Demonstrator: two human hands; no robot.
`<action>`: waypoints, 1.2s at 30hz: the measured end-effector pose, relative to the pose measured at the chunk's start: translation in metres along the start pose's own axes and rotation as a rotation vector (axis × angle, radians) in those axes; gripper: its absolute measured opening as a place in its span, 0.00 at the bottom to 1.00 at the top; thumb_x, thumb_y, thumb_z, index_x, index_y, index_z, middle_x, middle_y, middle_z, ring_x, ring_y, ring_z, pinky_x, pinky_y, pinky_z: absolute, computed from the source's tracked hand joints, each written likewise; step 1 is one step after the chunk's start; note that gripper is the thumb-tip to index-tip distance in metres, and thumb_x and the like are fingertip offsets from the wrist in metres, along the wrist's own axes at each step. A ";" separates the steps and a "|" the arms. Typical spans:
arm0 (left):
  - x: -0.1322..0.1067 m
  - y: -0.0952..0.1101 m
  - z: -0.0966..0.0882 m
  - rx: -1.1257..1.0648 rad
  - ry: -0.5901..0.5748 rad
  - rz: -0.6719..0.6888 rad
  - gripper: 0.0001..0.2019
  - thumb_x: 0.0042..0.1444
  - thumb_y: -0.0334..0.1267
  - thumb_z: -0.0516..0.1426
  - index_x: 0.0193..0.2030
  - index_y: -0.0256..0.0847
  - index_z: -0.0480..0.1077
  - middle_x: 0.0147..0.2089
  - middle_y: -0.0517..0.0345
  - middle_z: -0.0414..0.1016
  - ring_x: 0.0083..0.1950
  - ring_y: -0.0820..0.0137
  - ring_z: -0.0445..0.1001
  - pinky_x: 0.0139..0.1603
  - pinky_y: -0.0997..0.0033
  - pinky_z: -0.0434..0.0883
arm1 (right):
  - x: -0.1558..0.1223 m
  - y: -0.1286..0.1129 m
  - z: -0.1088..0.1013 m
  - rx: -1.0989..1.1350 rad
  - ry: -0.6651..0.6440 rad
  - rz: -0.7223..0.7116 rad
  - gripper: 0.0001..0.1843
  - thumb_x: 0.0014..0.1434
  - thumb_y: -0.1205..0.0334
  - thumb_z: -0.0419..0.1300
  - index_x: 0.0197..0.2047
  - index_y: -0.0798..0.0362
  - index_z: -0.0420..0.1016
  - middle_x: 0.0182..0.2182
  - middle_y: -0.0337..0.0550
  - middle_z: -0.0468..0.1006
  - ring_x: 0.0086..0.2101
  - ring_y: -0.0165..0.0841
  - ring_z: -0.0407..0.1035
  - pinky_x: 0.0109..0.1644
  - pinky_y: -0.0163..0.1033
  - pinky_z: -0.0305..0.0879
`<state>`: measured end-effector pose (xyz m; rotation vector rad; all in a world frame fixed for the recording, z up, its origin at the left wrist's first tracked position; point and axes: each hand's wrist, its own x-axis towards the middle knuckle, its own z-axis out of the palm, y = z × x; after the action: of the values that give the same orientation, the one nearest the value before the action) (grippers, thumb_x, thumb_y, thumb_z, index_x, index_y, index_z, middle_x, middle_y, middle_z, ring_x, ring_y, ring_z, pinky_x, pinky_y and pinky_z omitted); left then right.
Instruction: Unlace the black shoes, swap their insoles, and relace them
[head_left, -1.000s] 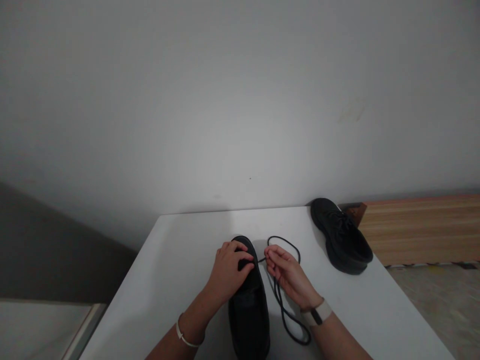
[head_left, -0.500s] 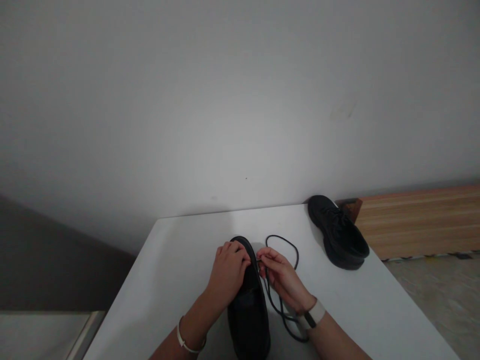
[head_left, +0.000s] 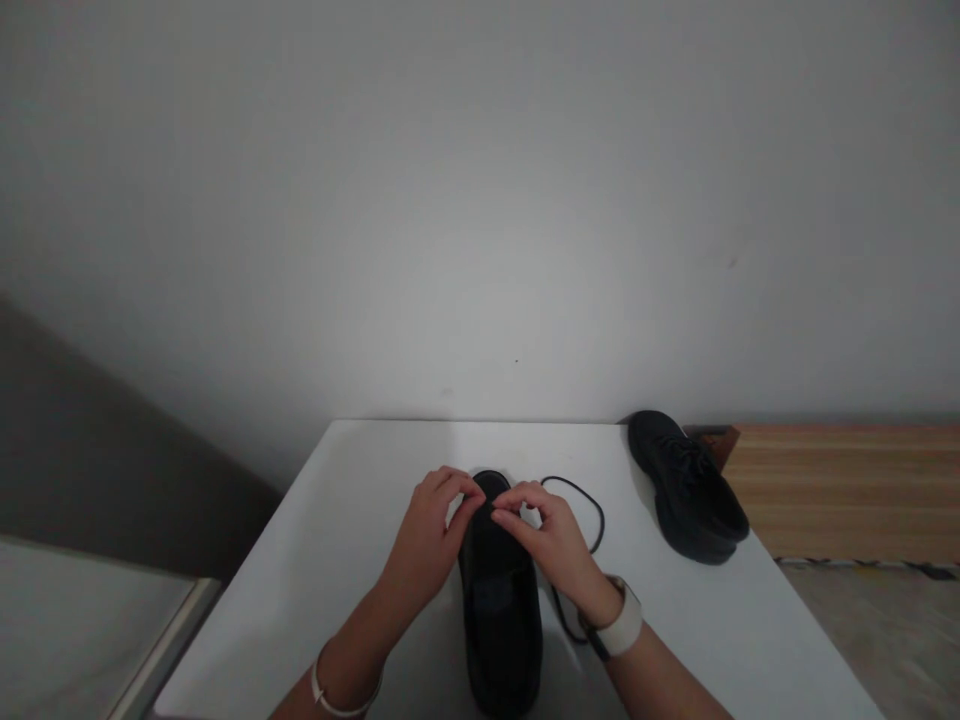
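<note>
A black shoe lies lengthwise in front of me on the white table, toe away from me or toward me I cannot tell. My left hand comes over its far part from the left, thumb and forefinger pinched together. Almost tip to tip with it, my right hand pinches from the other side. A thin black shoelace loops on the table behind and under my right hand. Its end seems to be held between the fingertips of both hands, though it barely shows against the dark shoe.
A second black shoe, laced, rests at the table's far right edge. The white table meets a pale wall. Beyond its right side is a wood-grained board, and a pale panel stands at lower left.
My right hand has moved left from beside the shoe to above it, drawing the lace along. My left fingers have lifted into a pinch near it. The view has shifted slightly.
</note>
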<state>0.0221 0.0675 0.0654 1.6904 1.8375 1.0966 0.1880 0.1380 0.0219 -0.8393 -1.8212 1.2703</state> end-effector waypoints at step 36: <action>-0.037 -0.069 0.022 -0.664 0.003 -0.445 0.16 0.48 0.43 0.63 0.41 0.35 0.76 0.36 0.52 0.79 0.37 0.65 0.77 0.40 0.66 0.73 | 0.006 -0.015 0.027 -0.757 -0.286 -0.038 0.07 0.59 0.69 0.62 0.36 0.48 0.80 0.33 0.37 0.80 0.39 0.37 0.71 0.46 0.44 0.51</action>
<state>0.0011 0.0406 -0.0090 0.8544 1.4995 1.3041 0.1600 0.1258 0.0313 -1.0347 -2.5944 0.6751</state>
